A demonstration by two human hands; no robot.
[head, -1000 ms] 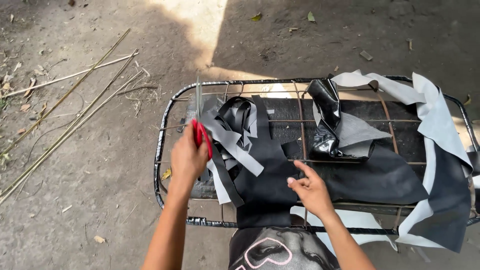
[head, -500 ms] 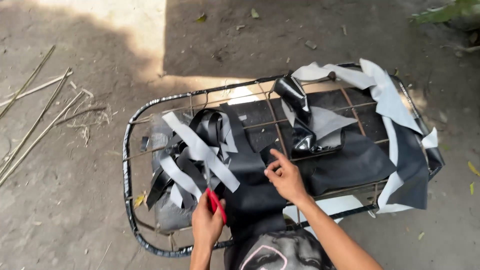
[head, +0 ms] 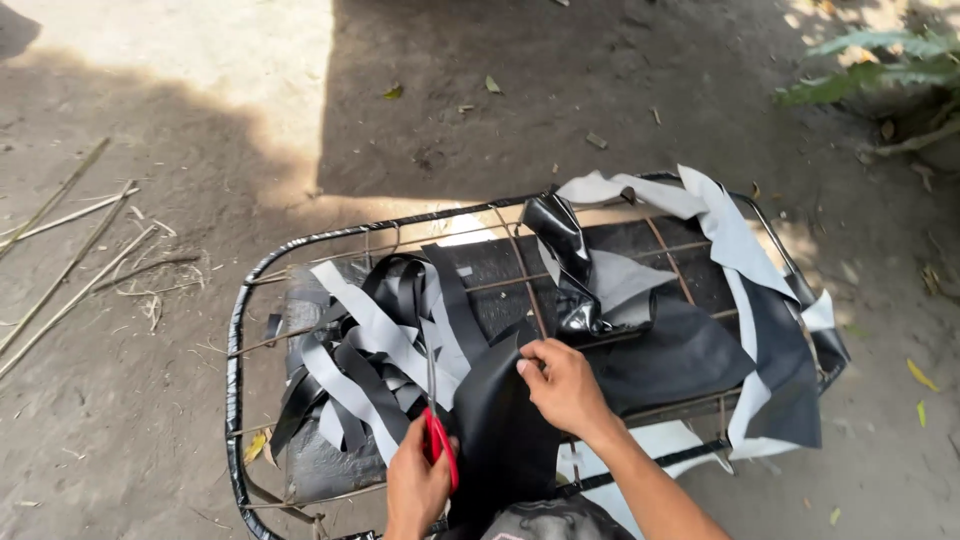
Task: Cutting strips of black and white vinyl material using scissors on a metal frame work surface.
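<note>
My left hand [head: 415, 487] grips red-handled scissors [head: 436, 430], blades pointing away from me along the left edge of a black sheet of leather-like material [head: 505, 420]. My right hand [head: 563, 385] pinches the upper edge of that same sheet and holds it up. To the left of the scissors lies a heap of cut black and grey strips [head: 370, 350]. Everything rests on a black metal wire rack [head: 236, 340] standing on the ground.
Larger black and grey sheets [head: 745, 300] drape over the rack's right side, with a crumpled glossy black piece [head: 570, 260] in the middle. Dry sticks [head: 70, 260] lie on the dirt at left. Green leaves [head: 870, 60] show at top right.
My left hand has brought the scissors up to the sheet's edge. My right hand has moved nearer me and taken hold of the black sheet. The view has shifted.
</note>
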